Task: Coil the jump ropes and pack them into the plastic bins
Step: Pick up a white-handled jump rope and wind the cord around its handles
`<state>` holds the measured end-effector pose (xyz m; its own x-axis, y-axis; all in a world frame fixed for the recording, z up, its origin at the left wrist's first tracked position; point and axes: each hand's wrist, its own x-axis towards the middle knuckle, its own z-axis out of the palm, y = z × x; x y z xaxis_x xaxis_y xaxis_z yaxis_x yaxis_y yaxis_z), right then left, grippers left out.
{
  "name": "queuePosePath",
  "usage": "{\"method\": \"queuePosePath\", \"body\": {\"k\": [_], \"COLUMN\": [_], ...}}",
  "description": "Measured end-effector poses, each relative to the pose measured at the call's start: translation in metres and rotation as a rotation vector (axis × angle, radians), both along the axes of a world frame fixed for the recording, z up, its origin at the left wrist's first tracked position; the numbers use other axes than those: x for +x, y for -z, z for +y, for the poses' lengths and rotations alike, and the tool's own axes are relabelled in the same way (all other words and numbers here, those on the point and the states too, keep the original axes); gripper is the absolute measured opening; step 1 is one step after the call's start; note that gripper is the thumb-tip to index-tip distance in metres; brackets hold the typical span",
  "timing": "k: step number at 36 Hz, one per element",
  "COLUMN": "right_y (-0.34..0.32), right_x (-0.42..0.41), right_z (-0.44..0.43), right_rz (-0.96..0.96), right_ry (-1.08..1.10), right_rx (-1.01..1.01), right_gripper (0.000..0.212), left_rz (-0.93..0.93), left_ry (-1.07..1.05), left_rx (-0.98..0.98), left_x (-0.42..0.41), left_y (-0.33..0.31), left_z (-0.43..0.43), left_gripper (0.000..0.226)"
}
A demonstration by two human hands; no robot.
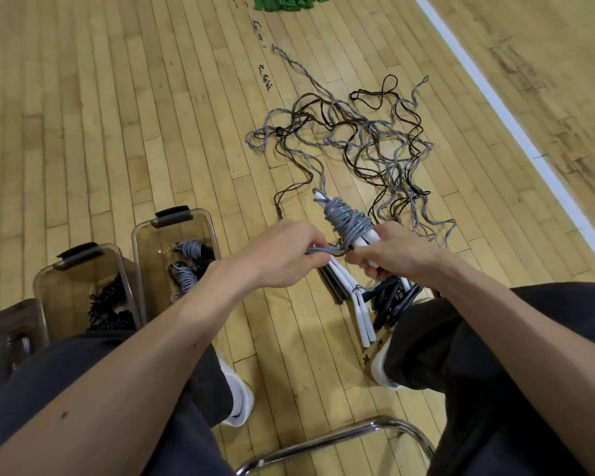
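Pale wooden gym floor (pixel 117 115) fills the view, with a white line (pixel 516 115) running down its right side; a tangle of loose jump ropes (pixel 375 142), grey and dark brown, sprawls on the floor just inside that line; two clear plastic bins with dark latches stand side by side on the floor at the left, close together; the outer bin (pixel 49 290) holds dark ropes (pixel 109 307), and the inner bin (pixel 145 255) holds grey coiled ropes (pixel 186 269); a chrome chair tube (pixel 323 441) curves across the near end of the floor between the person's dark-trousered legs; both hands meet above the middle of the floor; the right hand (pixel 392 252) is curled tightly round the base of a coiled bundle (pixel 349 221), grey rope wound about white handles that point away from the person; the left hand (pixel 282 255) pinches the rope tail (pixel 323 250) leading off that bundle, fingers closed on it; below the hands, white handles (pixel 361 314) and black handles (pixel 392 304) lie on the floor beside the right foot; green cloth (pixel 285 1) lies at the far end.
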<state>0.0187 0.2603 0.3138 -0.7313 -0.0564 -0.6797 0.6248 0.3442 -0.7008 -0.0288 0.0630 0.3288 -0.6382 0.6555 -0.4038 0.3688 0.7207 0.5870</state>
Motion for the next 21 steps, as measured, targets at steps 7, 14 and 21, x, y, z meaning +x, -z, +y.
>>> {"method": "queuePosePath", "body": {"k": [7,14,21], "right_y": [0.01,0.007,-0.004], "right_x": [0.008,0.01,0.015], "right_z": [-0.011,-0.021,-0.021], "right_rz": [-0.097,-0.175,-0.117], "right_ry": [-0.278,-0.516,-0.643], "right_rx": [0.075,0.075,-0.049], "right_gripper": [0.01,0.01,0.044], "left_rz": [0.3,0.228,-0.154], "left_ry": [0.221,0.16,-0.034], "left_rx": [-0.033,0.076,0.202], "left_x": [0.001,0.001,-0.005], "left_y": [-0.003,-0.002,-0.01], "left_z": [-0.008,-0.007,-0.008], "left_gripper": [0.026,0.03,0.045]}}
